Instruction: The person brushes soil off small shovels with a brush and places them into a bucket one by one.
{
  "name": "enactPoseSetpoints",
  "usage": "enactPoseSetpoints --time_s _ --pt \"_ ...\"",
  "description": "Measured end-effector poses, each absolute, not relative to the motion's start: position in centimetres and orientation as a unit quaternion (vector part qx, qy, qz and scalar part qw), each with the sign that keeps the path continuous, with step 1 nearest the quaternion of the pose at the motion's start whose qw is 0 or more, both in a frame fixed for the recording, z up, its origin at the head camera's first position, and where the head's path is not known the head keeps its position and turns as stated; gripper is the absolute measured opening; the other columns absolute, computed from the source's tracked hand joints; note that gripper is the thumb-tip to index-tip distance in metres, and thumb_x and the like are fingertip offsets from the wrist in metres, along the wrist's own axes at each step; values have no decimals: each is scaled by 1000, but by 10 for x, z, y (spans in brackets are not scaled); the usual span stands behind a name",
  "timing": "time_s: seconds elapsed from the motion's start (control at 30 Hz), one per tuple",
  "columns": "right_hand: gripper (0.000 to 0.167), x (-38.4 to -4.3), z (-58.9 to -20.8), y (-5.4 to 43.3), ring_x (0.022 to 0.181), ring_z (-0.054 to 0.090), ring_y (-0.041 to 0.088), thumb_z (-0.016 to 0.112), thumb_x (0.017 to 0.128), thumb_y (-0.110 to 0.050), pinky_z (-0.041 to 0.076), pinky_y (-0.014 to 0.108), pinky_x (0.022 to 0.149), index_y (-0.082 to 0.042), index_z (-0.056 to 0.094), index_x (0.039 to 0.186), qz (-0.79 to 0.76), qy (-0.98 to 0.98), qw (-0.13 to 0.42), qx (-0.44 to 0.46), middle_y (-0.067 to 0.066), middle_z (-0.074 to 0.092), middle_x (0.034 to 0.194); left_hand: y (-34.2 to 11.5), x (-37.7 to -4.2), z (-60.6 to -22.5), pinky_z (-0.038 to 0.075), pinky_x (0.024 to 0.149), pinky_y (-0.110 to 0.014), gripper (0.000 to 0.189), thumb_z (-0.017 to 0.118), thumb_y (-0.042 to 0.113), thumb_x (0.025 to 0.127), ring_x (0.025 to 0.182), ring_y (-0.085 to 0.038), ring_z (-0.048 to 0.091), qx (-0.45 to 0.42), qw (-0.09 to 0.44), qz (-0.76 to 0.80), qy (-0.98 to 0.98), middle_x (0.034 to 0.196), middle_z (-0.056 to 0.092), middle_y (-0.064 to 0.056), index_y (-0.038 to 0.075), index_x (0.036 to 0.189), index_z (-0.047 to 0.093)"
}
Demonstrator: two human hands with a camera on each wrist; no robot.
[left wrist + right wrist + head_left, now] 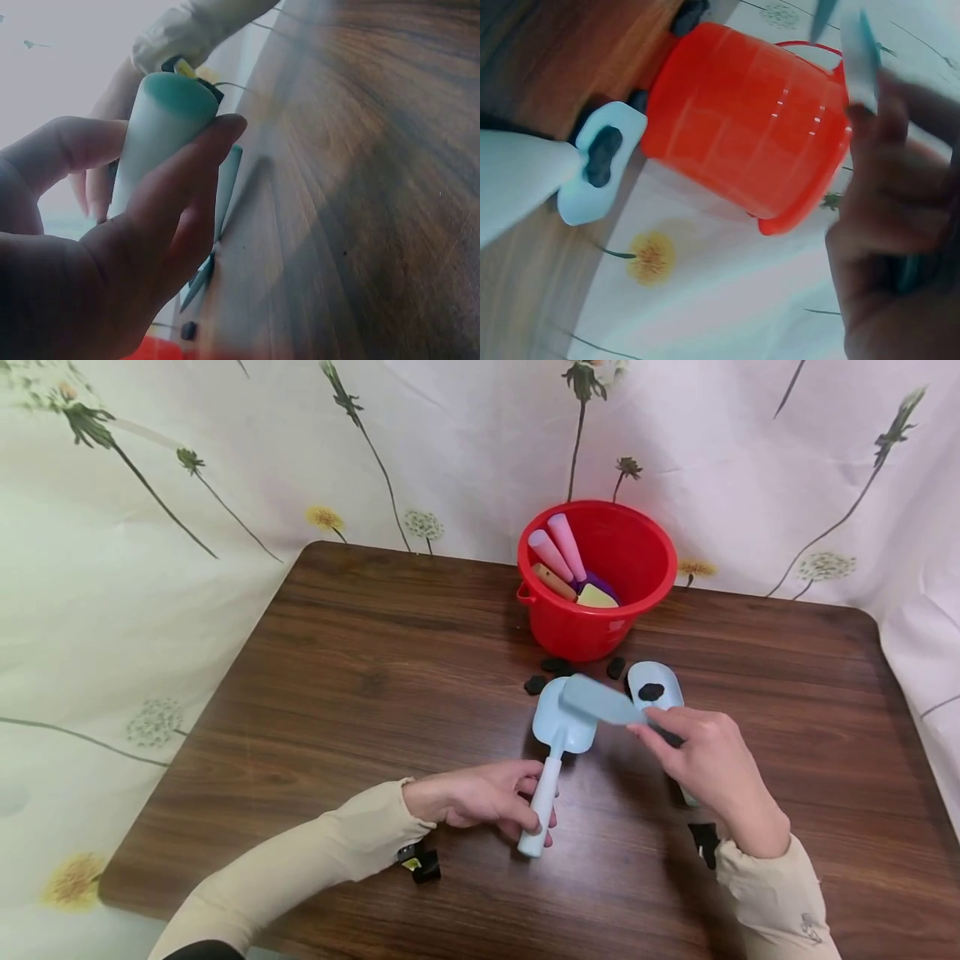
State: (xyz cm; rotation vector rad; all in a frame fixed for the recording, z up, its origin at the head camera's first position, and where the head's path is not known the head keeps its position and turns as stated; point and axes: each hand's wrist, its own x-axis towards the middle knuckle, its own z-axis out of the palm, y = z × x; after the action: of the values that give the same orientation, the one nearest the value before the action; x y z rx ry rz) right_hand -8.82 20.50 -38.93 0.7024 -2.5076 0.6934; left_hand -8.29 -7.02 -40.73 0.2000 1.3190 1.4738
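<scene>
1. Head view: left hand (491, 797), fingers (527, 768) curled round a pale-blue scoop's (553, 717) handle, over the bench (360, 693).
2. Right hand (712, 764) pinched a flat-bladed tool (603, 702); blade overlapped the scoop, contact unclear.
3. Red bucket (577, 631) stood beyond.

Head view evenly lit; soft shadows cast on table (360, 710); blue tool (600, 700) in right hand (705, 768) slightly smeared by motion. Left wrist view hazed, upper left washed out by glare. Right wrist view blurred, cloth (720, 307) bleached.
</scene>
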Motion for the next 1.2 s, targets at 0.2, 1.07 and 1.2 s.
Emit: enactPoseSetpoints --time_s 0.2,1.07,1.2 --pt "64 -78 -386 204 57 58 7 36 94 -60 51 31 54 -11 76 87 229 -909 189 291 -3 69 71 -69 -87 -407 59 78 -40 48 53 -16 79 86 -21 68 85 541 625 557 96 60 -10 -3 123 37" --pt "57 -85 -386 211 54 52 7 45 95 -56 46 25 53 -9 75 85 242 -902 219 282 -2 66 66 -63 -84 -411 59 78 -41 45 52 -17 80 84 -22 69 79 535 628 560 100 60 -16 -5 120 37" --pt "21 -79 -386 210 59 51 1 74 85 -35 47 19 57 -14 76 87 248 -906 161 303 -9 67 70 -64 -85 -410 59 78 -40 45 52 -17 80 85 -22 69 79 531 630 561 99 59 -14 -5 120 37"
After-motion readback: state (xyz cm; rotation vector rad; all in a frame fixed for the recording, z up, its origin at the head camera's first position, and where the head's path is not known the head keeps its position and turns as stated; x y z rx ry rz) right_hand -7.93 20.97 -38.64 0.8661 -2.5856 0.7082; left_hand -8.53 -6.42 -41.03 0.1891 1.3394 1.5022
